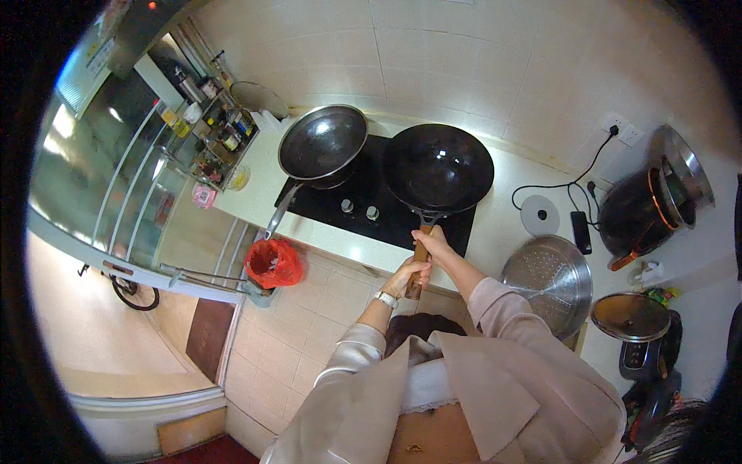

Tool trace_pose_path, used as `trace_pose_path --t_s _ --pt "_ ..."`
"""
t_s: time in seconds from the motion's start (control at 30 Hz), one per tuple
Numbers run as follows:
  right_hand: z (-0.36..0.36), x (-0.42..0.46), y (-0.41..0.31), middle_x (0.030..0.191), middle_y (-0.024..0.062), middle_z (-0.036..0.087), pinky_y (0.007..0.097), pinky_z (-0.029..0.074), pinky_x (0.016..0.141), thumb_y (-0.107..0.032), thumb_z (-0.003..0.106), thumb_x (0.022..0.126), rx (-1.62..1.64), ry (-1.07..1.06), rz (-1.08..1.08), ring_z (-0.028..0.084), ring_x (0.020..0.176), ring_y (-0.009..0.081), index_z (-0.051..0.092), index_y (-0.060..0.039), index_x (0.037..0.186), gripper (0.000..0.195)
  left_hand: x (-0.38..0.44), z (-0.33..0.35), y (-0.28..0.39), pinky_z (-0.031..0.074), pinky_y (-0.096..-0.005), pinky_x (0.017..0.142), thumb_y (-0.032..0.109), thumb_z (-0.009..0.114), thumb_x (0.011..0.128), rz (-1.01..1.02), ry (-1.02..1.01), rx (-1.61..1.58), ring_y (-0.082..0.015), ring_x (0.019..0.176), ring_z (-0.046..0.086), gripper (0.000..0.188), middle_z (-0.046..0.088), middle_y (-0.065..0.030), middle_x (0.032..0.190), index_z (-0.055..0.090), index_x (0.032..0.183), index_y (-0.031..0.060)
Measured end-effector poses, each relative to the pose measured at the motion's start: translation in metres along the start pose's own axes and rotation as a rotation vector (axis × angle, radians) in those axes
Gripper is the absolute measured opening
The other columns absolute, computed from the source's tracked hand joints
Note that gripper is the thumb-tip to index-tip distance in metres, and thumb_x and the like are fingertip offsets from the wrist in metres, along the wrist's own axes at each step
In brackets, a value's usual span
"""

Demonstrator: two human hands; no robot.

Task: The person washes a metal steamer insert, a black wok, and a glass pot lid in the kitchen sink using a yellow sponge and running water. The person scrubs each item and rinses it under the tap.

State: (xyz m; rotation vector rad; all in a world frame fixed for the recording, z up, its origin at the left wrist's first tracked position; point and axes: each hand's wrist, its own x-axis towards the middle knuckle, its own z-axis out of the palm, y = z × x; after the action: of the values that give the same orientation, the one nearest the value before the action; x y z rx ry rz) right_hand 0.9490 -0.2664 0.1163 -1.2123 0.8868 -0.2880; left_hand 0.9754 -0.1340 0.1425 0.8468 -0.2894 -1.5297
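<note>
A black wok (439,168) sits over the right side of the black glass cooktop (382,225), its brown wooden handle (421,249) pointing at me. Around the lower part of that handle is my left hand (407,276), with a watch on the wrist. Higher up, close to the wok's rim, my right hand (435,240) grips the same handle. On the left burner a second wok (324,142) with a metal handle stands tilted. Two control knobs (359,209) show between the woks. The inside of the black wok looks dark and glossy, with no food visible.
A perforated steel steamer (548,284) stands on the right of the counter near a round lid (539,215) and a power strip (580,232). Further right are stacked pots (635,214) and an electric cooker (635,342). Bottles (223,136) crowd the left rack; a red-bagged bin (273,264) stands below.
</note>
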Motion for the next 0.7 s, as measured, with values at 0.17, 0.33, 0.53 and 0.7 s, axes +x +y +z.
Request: trace_pose_path --t_s 0.17,0.33,0.53,0.7 --pt "0.012 0.014 0.004 0.08 0.0124 0.054 0.0297 0.048 0.056 -0.017 0.066 0.072 -0.032 0.062 0.032 0.057 0.069 0.0182 0.04 0.0008 0.095 0.039 0.011 -0.025 0.012 0.03 -0.0203 0.04 0.02 0.058 0.08 -0.059 -0.041 -0.02 -0.006 0.045 0.037 0.019 0.041 0.0034 0.059 0.043 0.091 0.0133" --pt "0.011 0.011 0.01 0.088 0.0132 0.055 0.033 0.047 0.06 -0.034 0.062 0.077 -0.025 -0.018 -0.002 0.057 0.072 0.0206 0.04 0.0003 0.098 0.046 0.01 -0.048 0.014 0.032 -0.0203 0.041 0.018 0.057 0.081 -0.175 -0.043 -0.031 -0.0068 0.047 0.039 0.017 0.041 0.0028 0.06 0.044 0.092 0.014" --pt "-0.077 -0.054 0.042 0.104 0.0071 0.051 0.0342 0.047 0.065 -0.026 0.05 0.085 0.221 0.227 0.001 0.055 0.09 0.0216 0.048 -0.0097 0.108 0.028 0.011 -0.063 0.016 0.039 -0.0229 0.047 0.018 0.056 0.082 -0.208 -0.1 0.033 -0.0089 0.052 0.044 0.015 0.045 0.0011 0.064 0.046 0.091 0.011" --pt "-0.201 -0.201 0.121 0.079 0.0088 0.056 0.0271 0.041 0.053 -0.027 0.058 0.081 -0.695 1.53 -0.515 0.053 0.062 0.0143 0.05 0.002 0.088 0.031 0.008 -0.058 0.023 0.047 -0.0271 0.059 0.013 0.054 0.082 -0.191 -0.003 0.112 -0.0157 0.066 0.056 0.027 0.056 -0.006 0.076 0.042 0.105 0.0075"
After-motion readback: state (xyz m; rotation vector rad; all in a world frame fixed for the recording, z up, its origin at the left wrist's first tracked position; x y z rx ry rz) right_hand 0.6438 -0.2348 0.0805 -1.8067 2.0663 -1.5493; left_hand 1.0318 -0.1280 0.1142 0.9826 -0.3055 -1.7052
